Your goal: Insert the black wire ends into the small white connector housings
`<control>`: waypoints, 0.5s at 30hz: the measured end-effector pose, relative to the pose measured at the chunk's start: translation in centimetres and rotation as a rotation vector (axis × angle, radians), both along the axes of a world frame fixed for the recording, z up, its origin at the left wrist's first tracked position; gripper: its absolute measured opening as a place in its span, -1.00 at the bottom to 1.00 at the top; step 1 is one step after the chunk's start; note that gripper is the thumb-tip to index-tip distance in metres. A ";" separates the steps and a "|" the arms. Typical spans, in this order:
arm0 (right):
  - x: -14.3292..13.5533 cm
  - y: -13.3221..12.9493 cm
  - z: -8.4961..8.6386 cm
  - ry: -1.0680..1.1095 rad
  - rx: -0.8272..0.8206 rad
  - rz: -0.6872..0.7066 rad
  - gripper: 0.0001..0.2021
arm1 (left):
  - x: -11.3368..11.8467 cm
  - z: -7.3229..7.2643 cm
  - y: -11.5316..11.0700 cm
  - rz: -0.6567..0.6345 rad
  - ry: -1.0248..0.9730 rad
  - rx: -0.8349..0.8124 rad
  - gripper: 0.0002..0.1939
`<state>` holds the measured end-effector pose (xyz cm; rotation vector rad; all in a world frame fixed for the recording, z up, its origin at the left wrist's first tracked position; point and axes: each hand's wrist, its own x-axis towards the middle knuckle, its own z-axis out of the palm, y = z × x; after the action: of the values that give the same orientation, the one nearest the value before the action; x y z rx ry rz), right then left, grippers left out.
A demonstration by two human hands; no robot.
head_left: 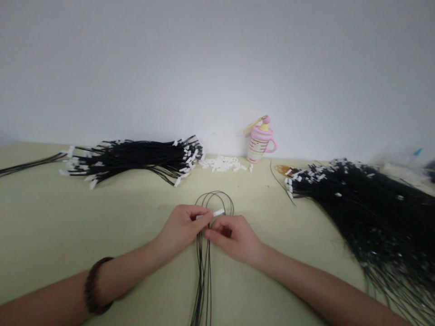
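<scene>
Near the middle of the table, my left hand (188, 222) pinches a white plastic connector (218, 212) between thumb and fingertips. Thin black wires (201, 271) run from under the fingers toward the front edge, and some loop up behind both hands. My right hand (234, 235) is closed close beside it, its thumb and index finger pinched on a black wire below the connector. The fingertips partly hide where wire and connector meet.
A bundle of black cables (142, 156) with white ends lies back left. Loose white connectors (222, 164) are heaped beside it, near a pink cup-shaped item (260, 142). A large pile of black wires (367, 203) covers the right side, with amber rubber bands (283, 170) at its end.
</scene>
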<state>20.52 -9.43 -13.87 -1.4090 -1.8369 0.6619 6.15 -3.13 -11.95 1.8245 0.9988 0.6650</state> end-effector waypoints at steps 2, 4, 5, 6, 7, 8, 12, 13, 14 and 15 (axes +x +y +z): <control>-0.1 -0.1 -0.1 0.002 0.013 -0.023 -0.78 | 0.1 0.0 -0.1 -0.050 -0.005 0.012 -0.74; -0.2 -0.2 -0.3 -0.035 0.010 -0.026 -0.80 | 0.1 -0.2 0.0 -0.085 -0.004 0.029 -0.72; -0.2 -0.2 -0.3 -0.053 0.003 -0.022 -0.81 | 0.1 -0.3 0.0 -0.089 0.001 0.039 -0.71; -0.2 -0.1 -0.4 -0.062 -0.005 -0.018 -0.82 | 0.1 -0.5 0.1 -0.089 0.006 0.054 -0.71; -0.1 -0.1 -0.4 -0.064 -0.014 -0.012 -0.83 | 0.0 -0.6 0.1 -0.090 0.013 0.068 -0.70; -0.1 -0.1 -0.4 -0.059 -0.021 -0.005 -0.83 | -0.1 -0.6 0.2 -0.089 0.019 0.078 -0.70; 0.2 0.1 -0.3 -0.037 -0.027 0.009 -0.77 | -0.2 -0.8 0.3 -0.102 0.040 0.082 -0.70; 0.2 0.1 -0.2 -0.037 -0.029 0.009 -0.76 | -0.2 -0.8 0.3 -0.106 0.042 0.080 -0.70; 0.2 0.1 -0.1 -0.037 -0.033 0.010 -0.76 | -0.2 -0.8 0.3 -0.110 0.043 0.080 -0.71; 0.2 0.1 -0.1 -0.037 -0.037 0.014 -0.76 | -0.2 -0.8 0.3 -0.113 0.044 0.080 -0.71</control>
<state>20.77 -9.34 -13.93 -1.4426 -1.8736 0.6845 5.92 -2.82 -12.73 1.9574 0.9019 0.6057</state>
